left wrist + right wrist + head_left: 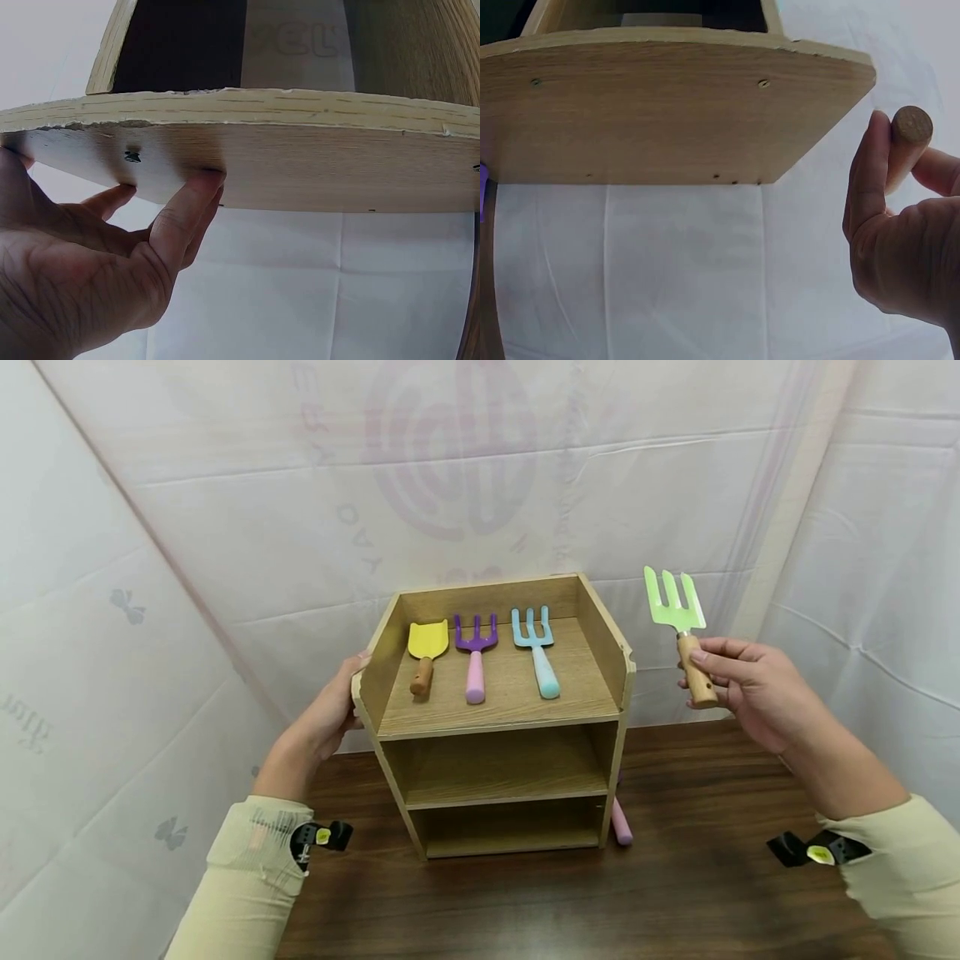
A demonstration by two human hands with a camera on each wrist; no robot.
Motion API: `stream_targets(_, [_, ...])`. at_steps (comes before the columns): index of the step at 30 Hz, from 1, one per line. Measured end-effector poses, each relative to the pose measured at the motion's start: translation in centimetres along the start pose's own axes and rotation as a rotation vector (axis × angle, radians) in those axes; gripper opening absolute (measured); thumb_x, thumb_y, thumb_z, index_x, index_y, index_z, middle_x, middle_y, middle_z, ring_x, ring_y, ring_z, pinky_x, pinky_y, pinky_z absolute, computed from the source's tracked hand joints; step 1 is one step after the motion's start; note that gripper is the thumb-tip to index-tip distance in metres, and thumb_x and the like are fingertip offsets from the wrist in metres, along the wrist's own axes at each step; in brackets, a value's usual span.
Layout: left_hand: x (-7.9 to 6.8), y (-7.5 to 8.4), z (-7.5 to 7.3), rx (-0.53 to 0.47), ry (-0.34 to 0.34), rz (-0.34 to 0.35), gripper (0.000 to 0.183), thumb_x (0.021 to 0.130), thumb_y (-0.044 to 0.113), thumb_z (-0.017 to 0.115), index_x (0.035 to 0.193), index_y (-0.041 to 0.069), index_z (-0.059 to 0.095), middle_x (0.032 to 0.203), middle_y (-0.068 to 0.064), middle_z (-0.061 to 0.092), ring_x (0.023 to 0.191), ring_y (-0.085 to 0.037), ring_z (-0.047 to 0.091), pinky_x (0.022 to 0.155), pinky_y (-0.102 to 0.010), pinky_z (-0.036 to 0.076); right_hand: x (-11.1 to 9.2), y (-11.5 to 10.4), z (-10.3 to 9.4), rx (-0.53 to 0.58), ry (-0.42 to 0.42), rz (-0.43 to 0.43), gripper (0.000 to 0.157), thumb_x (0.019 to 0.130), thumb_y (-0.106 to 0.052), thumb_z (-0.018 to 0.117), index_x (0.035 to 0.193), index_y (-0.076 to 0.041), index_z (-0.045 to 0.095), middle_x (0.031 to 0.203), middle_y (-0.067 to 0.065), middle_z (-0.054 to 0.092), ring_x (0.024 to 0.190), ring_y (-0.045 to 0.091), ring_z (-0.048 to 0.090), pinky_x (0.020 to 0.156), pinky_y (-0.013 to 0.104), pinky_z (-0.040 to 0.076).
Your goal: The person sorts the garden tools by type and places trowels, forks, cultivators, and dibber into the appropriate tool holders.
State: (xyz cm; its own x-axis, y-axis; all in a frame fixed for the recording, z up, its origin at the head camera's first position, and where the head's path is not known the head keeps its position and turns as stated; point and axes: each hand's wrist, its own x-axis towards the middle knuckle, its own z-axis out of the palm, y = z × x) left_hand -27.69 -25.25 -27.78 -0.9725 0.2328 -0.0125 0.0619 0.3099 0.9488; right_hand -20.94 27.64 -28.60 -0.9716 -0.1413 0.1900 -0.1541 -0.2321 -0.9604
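My right hand (pixel 772 693) grips the wooden handle of a light green garden hand fork (pixel 675 610), tines up, in the air to the right of a small wooden shelf (pixel 498 722). The right wrist view shows the round end of that handle (pixel 913 126) between fingers and thumb. My left hand (pixel 322 710) rests against the shelf's left outer side; in the left wrist view its extended fingertips (pixel 204 180) touch the panel. On the top board lie a yellow hand shovel (pixel 428 642), a purple fork with a pink handle (pixel 476 668) and a light blue fork (pixel 542 660).
The shelf stands on a dark wood table (pixel 697 860). Beside its lower right side lies a pink handle (pixel 621 823), the rest of that tool mostly hidden. White cloth (pixel 285 527) hangs behind and at both sides.
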Motion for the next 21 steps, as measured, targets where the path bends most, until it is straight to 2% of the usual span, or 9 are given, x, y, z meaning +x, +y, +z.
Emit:
stream_targets(6, [0.0,0.0,0.1,-0.003,0.0,0.0,0.071,0.107,0.067,0.028,0.166,0.028,0.027,0.122,-0.004,0.055,0.098,-0.013,0.063,0.08,-0.028,0.056,-0.2,-0.8,0.8,-0.007,-0.015,-0.021,0.019,0.109,-0.004,0.055,0.114,-0.007,0.074,0.111,0.004,0.07,0.088,0.016,0.076,0.072,0.029,0.065])
stream_targets(21, [0.0,-0.1,0.0,-0.007,0.003,-0.002,0.072,0.106,0.068,0.028,0.164,0.025,0.029,0.12,-0.003,0.056,0.098,-0.013,0.063,0.08,-0.028,0.056,-0.6,-1.5,3.4,-0.025,-0.129,-0.074,0.023,0.109,0.002,0.052,0.12,-0.002,0.072,0.105,0.008,0.073,0.084,0.018,0.075,0.069,0.03,0.065])
